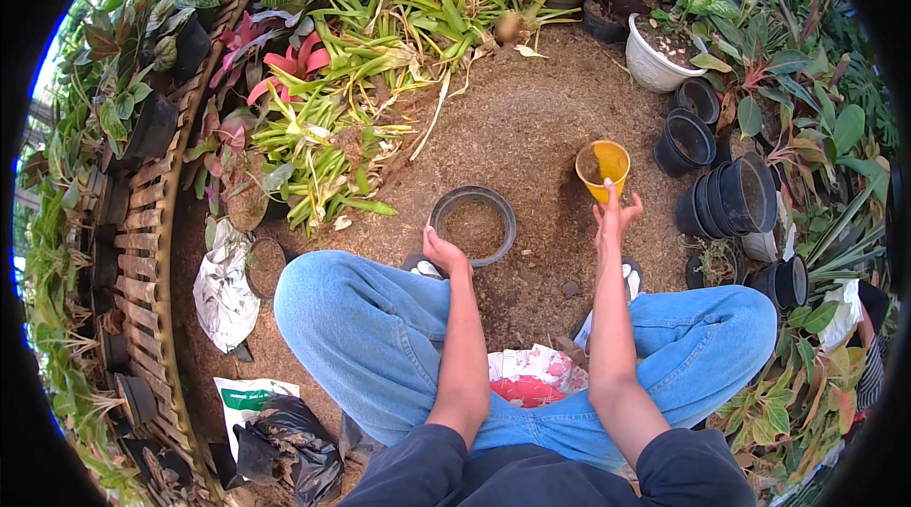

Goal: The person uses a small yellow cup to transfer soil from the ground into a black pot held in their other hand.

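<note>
A round black plastic plant pot [509, 224] filled with brown soil [470, 221] stands on the ground between my feet. My left hand [448, 251] cups its near left side, fingers against the wall by the rim. To the right, my right hand [615, 219] holds a yellow plastic cup [616, 164] from its near side. The cup is tilted with its mouth facing up toward me; part of its inside looks brown, and I cannot tell whether that is soil or shadow. Loose brown soil [527, 123] covers the ground around both.
Uprooted green plants [427, 16] lie in a heap at front left. On the right are stacked black pots [733, 197] and a white pot [658, 59]. A slatted bench [139, 244] runs along the left, near a white plastic bag [226, 286] and a black bag [299, 443].
</note>
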The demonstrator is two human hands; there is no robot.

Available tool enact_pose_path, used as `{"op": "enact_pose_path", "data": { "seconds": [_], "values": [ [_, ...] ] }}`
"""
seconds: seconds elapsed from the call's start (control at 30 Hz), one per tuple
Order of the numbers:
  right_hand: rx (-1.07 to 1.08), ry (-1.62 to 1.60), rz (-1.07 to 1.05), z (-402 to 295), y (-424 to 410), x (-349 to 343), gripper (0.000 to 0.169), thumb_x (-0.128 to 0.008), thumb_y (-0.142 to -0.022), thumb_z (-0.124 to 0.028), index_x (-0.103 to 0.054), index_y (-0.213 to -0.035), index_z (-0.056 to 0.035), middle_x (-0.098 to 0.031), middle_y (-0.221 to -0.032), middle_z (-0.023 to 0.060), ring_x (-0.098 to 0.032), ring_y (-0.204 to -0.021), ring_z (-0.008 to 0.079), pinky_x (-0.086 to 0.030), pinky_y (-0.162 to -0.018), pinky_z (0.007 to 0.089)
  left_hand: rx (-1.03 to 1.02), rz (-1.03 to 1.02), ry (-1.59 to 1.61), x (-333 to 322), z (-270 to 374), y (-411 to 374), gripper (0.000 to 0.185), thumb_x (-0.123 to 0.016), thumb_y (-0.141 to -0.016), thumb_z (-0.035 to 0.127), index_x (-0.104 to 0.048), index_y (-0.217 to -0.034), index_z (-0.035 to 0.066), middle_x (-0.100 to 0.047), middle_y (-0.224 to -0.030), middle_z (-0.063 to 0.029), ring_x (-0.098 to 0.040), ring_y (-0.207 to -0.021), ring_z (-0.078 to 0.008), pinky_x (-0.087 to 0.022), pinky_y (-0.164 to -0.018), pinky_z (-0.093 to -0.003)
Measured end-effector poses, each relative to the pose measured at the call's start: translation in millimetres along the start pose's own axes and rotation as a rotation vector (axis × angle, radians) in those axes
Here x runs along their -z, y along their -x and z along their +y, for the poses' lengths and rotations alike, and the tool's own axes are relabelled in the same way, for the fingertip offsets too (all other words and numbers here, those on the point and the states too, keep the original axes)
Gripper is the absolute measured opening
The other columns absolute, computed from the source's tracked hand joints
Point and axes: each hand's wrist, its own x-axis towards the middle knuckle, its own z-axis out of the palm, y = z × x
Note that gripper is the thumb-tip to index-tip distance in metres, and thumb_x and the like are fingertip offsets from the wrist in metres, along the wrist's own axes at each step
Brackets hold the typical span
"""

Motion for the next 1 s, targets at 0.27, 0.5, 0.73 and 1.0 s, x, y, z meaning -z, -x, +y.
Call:
{"op": "enact_pose_path", "data": {
  "seconds": [0.27, 0.5, 0.73, 1.0],
  "values": [
    [0.459, 0.338, -0.402, -74.1, 32.3, -51.1, 0.108, -0.09, -0.065, -0.037, -0.023, -0.146, -0.0146, -0.043, -0.136, 0.0255, -0.052, -0.119, 0.0347, -0.047, -0.096, 0.0478, 0.002, -0.013, 0.021, -2.0, -1.8, 1.8, 0.042, -0.042, -0.101, 0.022, -0.063, -0.12, -0.008, -0.067, -0.116, -0.0138, -0.059, -0.107, -0.0241, -0.042, -0.097, -0.0347],
    [0.578, 0.778, -0.858, -103.7, 100.9, -83.0, 0.133, -0.095, -0.038, -0.018, -0.021, -0.149, -0.0214, -0.046, -0.136, 0.0224, -0.044, -0.128, 0.0406, -0.035, -0.113, 0.0514, 0.023, -0.032, 0.004, 2.8, -8.5, -5.1, 0.043, -0.042, -0.101, 0.022, -0.06, -0.125, -0.009, -0.064, -0.125, -0.0164, -0.059, -0.114, -0.0258, -0.041, -0.102, -0.0344],
    [0.811, 1.005, -0.863, -94.1, 135.8, -98.1, 0.128, -0.09, -0.037, -0.003, -0.028, -0.147, -0.0256, -0.047, -0.121, 0.0178, -0.043, -0.117, 0.0416, -0.041, -0.105, 0.0509, 0.03, -0.079, 0.036, 4.9, -7.2, -5.9, 0.045, -0.041, -0.1, 0.023, -0.058, -0.126, -0.01, -0.062, -0.126, -0.0178, -0.057, -0.116, -0.0266, -0.042, -0.102, -0.0355],
    [0.828, 1.023, -0.851, -88.1, 140.7, -101.5, 0.126, -0.089, -0.036, -0.006, -0.03, -0.147, -0.024, -0.046, -0.115, 0.0168, -0.043, -0.112, 0.0398, -0.039, -0.105, 0.0492, 0.043, -0.073, 0.028, 1.4, -0.7, 0.5, 0.046, -0.041, -0.101, 0.023, -0.056, -0.129, -0.01, -0.06, -0.13, -0.0193, -0.056, -0.12, -0.0284, -0.04, -0.104, -0.0361]
  ]
}}
